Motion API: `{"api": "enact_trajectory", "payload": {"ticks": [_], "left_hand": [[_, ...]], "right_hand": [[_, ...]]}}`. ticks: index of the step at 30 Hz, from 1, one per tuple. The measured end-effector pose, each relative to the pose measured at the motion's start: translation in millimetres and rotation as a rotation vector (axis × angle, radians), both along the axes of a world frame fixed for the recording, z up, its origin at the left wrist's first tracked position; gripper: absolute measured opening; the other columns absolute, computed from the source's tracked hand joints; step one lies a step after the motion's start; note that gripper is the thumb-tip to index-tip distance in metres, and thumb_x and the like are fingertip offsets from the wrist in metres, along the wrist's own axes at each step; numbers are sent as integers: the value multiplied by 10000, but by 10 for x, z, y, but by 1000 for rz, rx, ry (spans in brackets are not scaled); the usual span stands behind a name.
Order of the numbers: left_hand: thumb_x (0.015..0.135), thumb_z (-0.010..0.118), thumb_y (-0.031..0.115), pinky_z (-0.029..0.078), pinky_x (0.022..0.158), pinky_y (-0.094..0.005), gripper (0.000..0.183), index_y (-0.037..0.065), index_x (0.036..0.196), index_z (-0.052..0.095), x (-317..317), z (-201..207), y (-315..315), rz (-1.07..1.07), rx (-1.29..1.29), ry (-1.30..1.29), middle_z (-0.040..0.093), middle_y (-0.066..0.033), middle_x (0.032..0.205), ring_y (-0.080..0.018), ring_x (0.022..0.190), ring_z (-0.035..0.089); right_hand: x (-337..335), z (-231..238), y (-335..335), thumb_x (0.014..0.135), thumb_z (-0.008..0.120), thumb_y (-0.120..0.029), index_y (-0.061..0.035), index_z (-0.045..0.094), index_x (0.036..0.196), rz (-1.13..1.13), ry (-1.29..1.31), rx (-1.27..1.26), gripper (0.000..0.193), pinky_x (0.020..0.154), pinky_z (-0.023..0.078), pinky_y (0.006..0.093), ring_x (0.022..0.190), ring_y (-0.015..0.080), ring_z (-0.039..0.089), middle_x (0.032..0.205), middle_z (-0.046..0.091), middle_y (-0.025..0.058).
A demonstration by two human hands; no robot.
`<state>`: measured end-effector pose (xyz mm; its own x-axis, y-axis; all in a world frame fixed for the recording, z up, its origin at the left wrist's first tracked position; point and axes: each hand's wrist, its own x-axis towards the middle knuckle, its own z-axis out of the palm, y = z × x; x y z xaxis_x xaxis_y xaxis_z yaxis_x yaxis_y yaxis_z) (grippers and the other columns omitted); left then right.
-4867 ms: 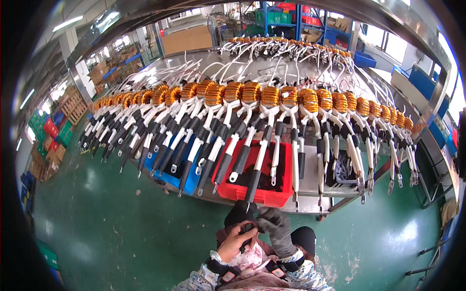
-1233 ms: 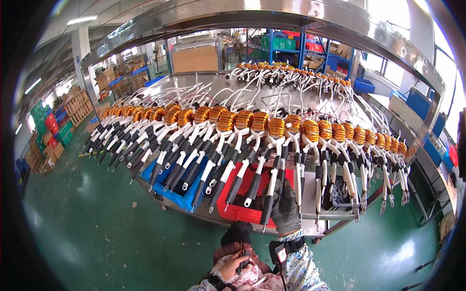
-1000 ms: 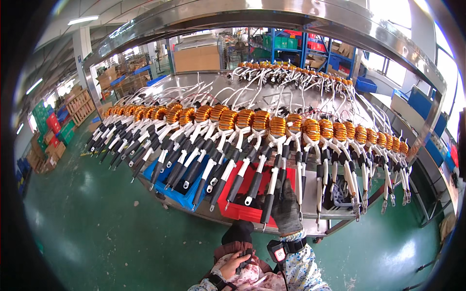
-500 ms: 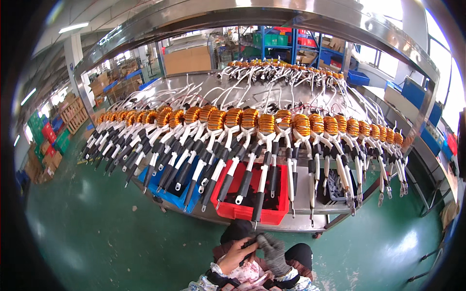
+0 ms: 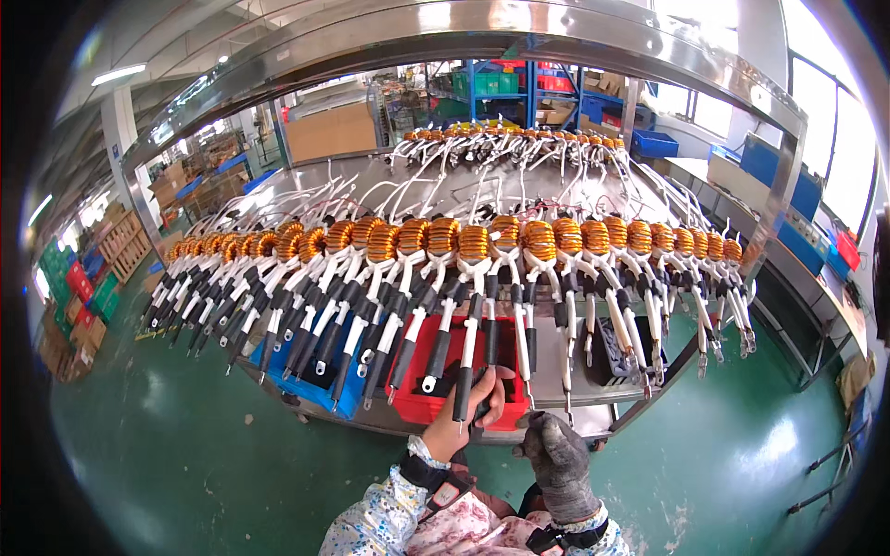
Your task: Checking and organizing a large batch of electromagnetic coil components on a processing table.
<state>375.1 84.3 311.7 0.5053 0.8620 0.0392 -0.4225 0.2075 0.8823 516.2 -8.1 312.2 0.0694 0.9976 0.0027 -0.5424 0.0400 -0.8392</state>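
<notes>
Coils wound with orange wire stand in a long row along the front of a metal table, their white leads and black sleeves hanging over the edge. My bare left hand is at the middle of the row, its fingers curled round a black sleeve piece. One hanging lead with a black sleeve passes in front of this hand. My right hand, in a grey glove, is just below the tip of a thin white lead. Its fingers are closed; what they hold, if anything, is hidden.
Under the hanging leads, a red bin, a blue bin and a dark tray sit on a lower shelf. A second row of coils lies farther back. A metal frame spans overhead.
My hands were together close to my body around a black piece. They have moved apart and forward, up to the hanging leads. The view has shifted slightly.
</notes>
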Motion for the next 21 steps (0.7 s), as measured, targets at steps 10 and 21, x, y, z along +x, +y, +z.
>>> {"api": "enact_trajectory", "payload": {"ticks": [10,21], "left_hand": [[907,430,350,240,373,-191,329,33,866,505,-36,108,-3,62,2,-12,439,31,583,-48,439,384],[925,377,355,232,425,-186,323,56,852,475,-216,61,-103,85,64,125,390,34,598,-40,477,344]], "right_hand": [[-144,246,-13,905,453,-288,41,543,987,-46,-187,-66,351,536,406,232,536,88,433,634,435,-5],[-398,-26,72,907,444,-324,10,546,920,26,-249,-82,350,464,391,240,471,73,393,591,408,-17]]}}
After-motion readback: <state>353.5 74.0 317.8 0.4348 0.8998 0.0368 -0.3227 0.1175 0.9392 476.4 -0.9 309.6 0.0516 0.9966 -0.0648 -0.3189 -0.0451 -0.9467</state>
